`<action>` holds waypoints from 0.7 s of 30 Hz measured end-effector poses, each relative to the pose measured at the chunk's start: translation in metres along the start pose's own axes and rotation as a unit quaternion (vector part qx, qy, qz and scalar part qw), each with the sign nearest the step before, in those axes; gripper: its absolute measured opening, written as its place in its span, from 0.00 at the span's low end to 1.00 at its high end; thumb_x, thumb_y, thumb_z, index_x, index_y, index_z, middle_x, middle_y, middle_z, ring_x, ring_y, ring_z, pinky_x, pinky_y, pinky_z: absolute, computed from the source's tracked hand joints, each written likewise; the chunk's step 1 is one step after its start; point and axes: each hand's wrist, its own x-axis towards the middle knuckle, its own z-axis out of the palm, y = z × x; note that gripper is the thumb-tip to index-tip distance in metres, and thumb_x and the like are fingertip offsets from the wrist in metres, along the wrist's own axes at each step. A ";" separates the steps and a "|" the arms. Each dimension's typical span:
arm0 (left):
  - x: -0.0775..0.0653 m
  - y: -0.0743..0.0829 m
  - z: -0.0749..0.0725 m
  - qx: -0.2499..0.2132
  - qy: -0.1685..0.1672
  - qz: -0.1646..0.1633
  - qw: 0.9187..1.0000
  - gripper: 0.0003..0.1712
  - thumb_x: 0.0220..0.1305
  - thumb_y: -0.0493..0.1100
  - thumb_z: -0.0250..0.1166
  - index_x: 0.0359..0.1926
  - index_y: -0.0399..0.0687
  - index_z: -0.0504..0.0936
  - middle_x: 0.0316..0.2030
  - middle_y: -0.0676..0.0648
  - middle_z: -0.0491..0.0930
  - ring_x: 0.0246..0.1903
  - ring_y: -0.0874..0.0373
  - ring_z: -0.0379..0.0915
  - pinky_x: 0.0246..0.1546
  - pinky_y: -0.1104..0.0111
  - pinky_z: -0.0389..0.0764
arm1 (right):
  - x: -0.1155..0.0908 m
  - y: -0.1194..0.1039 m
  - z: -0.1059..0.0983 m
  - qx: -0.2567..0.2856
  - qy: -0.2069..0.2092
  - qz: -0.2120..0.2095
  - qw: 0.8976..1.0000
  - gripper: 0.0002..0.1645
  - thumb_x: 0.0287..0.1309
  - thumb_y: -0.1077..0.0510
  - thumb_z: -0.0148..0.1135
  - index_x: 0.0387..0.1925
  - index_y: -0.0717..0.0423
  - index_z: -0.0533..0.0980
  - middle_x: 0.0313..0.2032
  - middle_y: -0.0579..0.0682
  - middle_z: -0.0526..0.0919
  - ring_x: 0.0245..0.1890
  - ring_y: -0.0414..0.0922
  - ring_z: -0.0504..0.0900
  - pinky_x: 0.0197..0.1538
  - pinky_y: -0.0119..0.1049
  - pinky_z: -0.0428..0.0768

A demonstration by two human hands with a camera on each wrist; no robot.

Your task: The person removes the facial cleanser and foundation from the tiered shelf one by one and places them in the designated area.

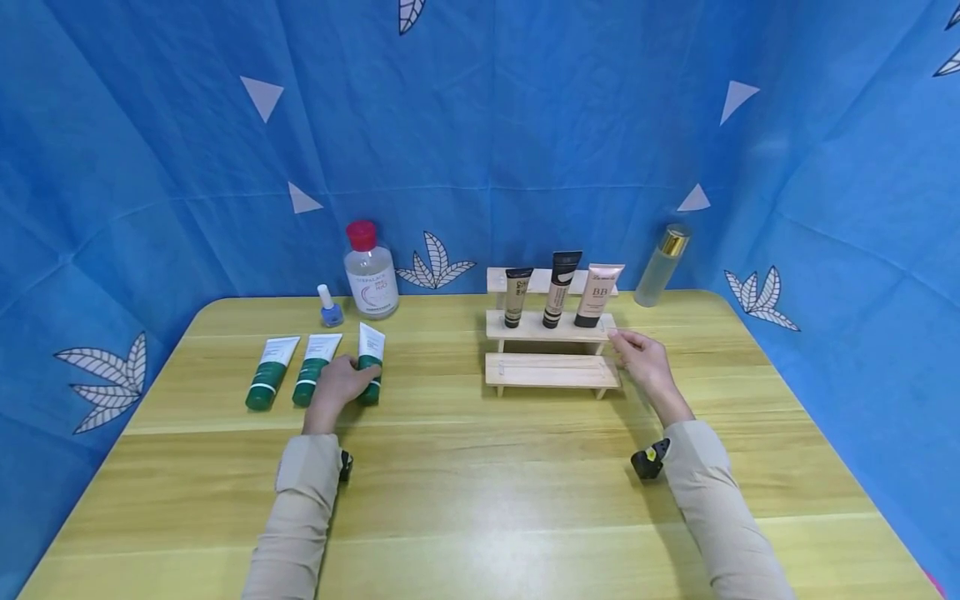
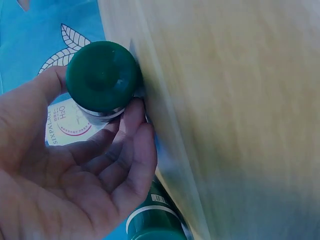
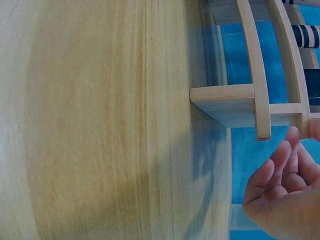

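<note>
My left hand [image 1: 341,385] grips a green-and-white squeeze tube [image 1: 371,342], thumb on one side and fingers on the other. Its green cap [image 2: 102,76] faces the camera in the left wrist view. Two matching tubes, one [image 1: 318,357] beside this hand and another [image 1: 273,372] farther left, lie on the table. On the right, my right hand [image 1: 643,360] pinches the right end of the middle tier of a three-step wooden stand [image 1: 553,372]. That tier carries a small beige tube [image 1: 516,298], a black-capped tube [image 1: 559,292] and a pink BB tube [image 1: 597,297].
Behind the left hand stand a clear bottle with a red cap [image 1: 372,271] and a small blue nail polish bottle [image 1: 330,307]. A frosted bottle with a gold cap [image 1: 662,267] leans at the back right. A blue curtain [image 1: 487,125] borders the wooden table [image 1: 480,500].
</note>
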 end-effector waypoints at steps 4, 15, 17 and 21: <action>0.001 -0.001 -0.001 0.009 -0.002 0.001 1.000 0.37 0.66 0.55 0.52 0.64 0.28 0.63 0.59 0.30 0.68 0.50 0.43 0.68 0.52 0.53 0.72 | 0.000 0.000 -0.001 0.006 -0.001 0.001 1.000 0.39 0.66 0.38 0.49 0.65 0.62 0.65 0.57 0.62 0.73 0.40 0.39 0.73 0.46 0.31 0.77; -0.003 -0.007 -0.006 -0.003 0.016 -0.003 1.000 0.37 0.67 0.53 0.53 0.66 0.29 0.60 0.63 0.29 0.63 0.61 0.37 0.61 0.60 0.47 0.65 | -0.002 -0.002 0.000 0.013 0.009 -0.001 1.000 0.37 0.66 0.40 0.50 0.64 0.65 0.66 0.55 0.62 0.74 0.34 0.35 0.72 0.45 0.32 0.78; -0.005 -0.007 -0.006 -0.001 0.015 -0.001 1.000 0.38 0.66 0.52 0.54 0.67 0.29 0.59 0.64 0.29 0.62 0.62 0.36 0.60 0.61 0.47 0.64 | -0.002 -0.002 0.001 0.016 0.010 0.000 1.000 0.37 0.66 0.40 0.50 0.63 0.65 0.66 0.54 0.61 0.74 0.34 0.34 0.72 0.44 0.31 0.78; -0.007 -0.007 -0.005 0.002 0.010 0.006 1.000 0.40 0.65 0.51 0.57 0.68 0.29 0.56 0.64 0.28 0.61 0.63 0.35 0.58 0.62 0.45 0.63 | -0.002 -0.002 0.001 0.021 0.007 0.001 1.000 0.38 0.66 0.40 0.50 0.64 0.65 0.66 0.54 0.61 0.74 0.34 0.33 0.72 0.44 0.30 0.78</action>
